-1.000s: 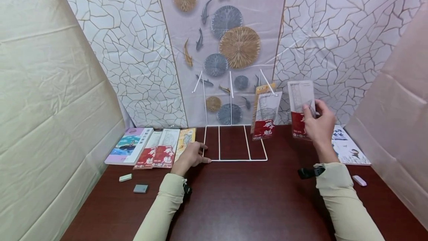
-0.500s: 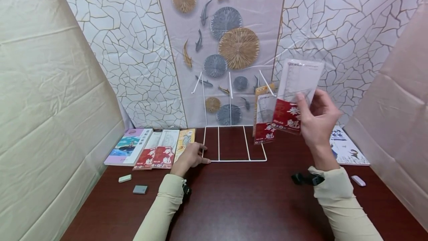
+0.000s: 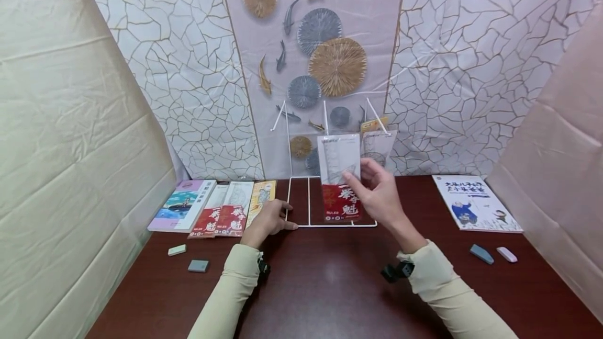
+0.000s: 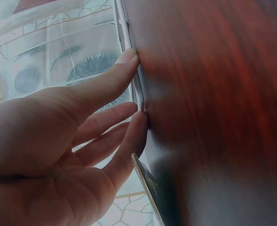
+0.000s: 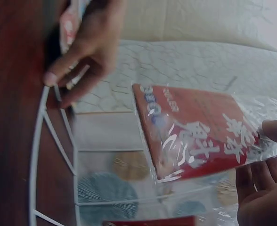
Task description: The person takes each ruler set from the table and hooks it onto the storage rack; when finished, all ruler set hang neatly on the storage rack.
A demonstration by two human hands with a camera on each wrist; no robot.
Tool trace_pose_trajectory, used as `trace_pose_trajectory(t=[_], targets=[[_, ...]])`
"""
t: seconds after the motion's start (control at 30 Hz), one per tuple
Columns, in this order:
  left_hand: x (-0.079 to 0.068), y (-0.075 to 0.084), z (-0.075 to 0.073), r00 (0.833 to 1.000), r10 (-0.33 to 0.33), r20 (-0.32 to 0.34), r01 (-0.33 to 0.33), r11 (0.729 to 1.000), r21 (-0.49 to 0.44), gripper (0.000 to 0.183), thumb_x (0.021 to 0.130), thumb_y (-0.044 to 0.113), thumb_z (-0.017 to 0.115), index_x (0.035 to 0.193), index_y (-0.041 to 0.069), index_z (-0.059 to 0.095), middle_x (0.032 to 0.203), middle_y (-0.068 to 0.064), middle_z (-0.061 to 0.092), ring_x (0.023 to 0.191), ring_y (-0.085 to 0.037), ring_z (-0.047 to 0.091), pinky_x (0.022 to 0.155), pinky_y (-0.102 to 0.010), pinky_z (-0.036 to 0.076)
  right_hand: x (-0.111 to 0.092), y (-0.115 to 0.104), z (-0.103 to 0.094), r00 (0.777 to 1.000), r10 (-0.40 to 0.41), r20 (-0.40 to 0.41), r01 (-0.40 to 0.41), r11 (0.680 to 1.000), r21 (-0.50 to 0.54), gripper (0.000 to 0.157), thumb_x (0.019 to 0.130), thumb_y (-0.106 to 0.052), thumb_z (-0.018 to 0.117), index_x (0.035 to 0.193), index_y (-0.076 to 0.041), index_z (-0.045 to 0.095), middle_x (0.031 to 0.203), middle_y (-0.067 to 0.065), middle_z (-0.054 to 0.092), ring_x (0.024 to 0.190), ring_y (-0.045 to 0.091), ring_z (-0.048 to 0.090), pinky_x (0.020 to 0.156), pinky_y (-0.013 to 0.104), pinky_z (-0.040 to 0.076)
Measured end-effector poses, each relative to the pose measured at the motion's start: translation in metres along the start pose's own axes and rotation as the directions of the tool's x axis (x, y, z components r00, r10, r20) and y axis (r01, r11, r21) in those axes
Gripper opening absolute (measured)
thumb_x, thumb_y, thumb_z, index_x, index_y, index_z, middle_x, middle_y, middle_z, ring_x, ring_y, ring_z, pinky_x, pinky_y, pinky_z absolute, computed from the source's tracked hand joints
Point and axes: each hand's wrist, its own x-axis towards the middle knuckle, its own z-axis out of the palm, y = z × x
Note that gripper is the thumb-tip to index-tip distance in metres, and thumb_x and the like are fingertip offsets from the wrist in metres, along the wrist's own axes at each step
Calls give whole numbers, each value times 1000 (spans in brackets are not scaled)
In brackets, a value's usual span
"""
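My right hand [image 3: 379, 195] pinches a clear-wrapped ruler pack [image 3: 340, 203], white above and red below, between thumb and fingers. The pack is upright in front of the middle hook [image 3: 325, 119] of a white wire rack [image 3: 309, 203]. In the right wrist view, "RULER" shows on the pack's red part [image 5: 195, 132]. My left hand [image 3: 270, 218] grips the rack's front left corner. The left wrist view has thumb and fingertips against the white wire [image 4: 124, 28]. From the rack's right hook hang a similar ruler pack [image 3: 380, 143] and a yellow pack [image 3: 372, 124], partly hidden.
At left lie a book [image 3: 181, 205], two red-and-white ruler packs [image 3: 233, 208] and a yellow pack [image 3: 264, 192]. A green block [image 3: 177, 250] and a grey block [image 3: 198, 266] lie nearer. At right are another book [image 3: 476, 203], a blue block [image 3: 481, 253] and a pink-white one [image 3: 506, 254].
My right hand has carried the ruler pack left, from beyond the right hook to before the middle one, first rising, then lowering. The left hand stays at the rack's corner.
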Motion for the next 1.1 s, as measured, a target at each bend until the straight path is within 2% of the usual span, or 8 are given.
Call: trace_pose_trajectory(t=[0.2,0.3,0.4,0.53,0.7,0.87,1.1], targets=[[0,0,-1,1000,-12,-5,12,1000,-4,56,73,28,91,121,6,71,91,-10,75,81,-14,66,84,-34,55,-5,16,13,998,25,61,-24,1000,-7,24,90,-4,73,112,2,66,104,19,75,92,16,73,75,22,58],[1,-1,-1,1000,-18,-7,18,1000,-9,57,72,28,92,120,6,71,90,-9,75,81,-14,66,83,-34,55,-4,32,13,998,33,56,-32,999,-23,25,91,-10,74,114,-4,66,104,16,75,92,15,73,75,22,58],[2,-1,-1,1000,-15,-9,15,1000,-4,57,73,28,91,120,6,71,92,-9,75,83,-15,68,85,-35,55,-3,37,11,999,41,34,-40,999,-36,25,91,-13,75,114,-5,67,103,15,75,92,14,73,75,22,58],[1,-1,0,1000,-13,-8,13,1000,-1,56,73,29,91,120,6,72,92,-9,75,84,-15,68,86,-35,56,-3,20,12,997,67,31,-66,997,-38,26,91,-7,73,114,2,66,103,20,74,92,16,72,76,23,57],[-1,-2,-1,1000,-22,-5,22,1000,-11,56,72,28,92,120,7,72,90,-9,76,82,-14,66,84,-35,55,-1,16,17,995,90,46,-89,996,-30,26,92,-3,71,115,7,64,104,24,73,93,19,73,78,24,58],[0,-3,-1,1000,-15,-8,15,1000,-4,56,72,28,91,120,7,72,92,-9,76,84,-15,68,85,-35,56,4,23,23,993,115,2,-115,992,-50,28,93,-6,70,117,6,64,106,23,73,97,22,72,80,23,56],[1,-2,0,1000,4,-9,-4,1000,11,56,72,30,92,119,7,72,93,-9,76,86,-16,70,86,-35,56,19,46,33,974,206,-93,-211,977,-42,30,96,-12,68,119,6,65,113,25,71,107,29,69,80,18,54]])
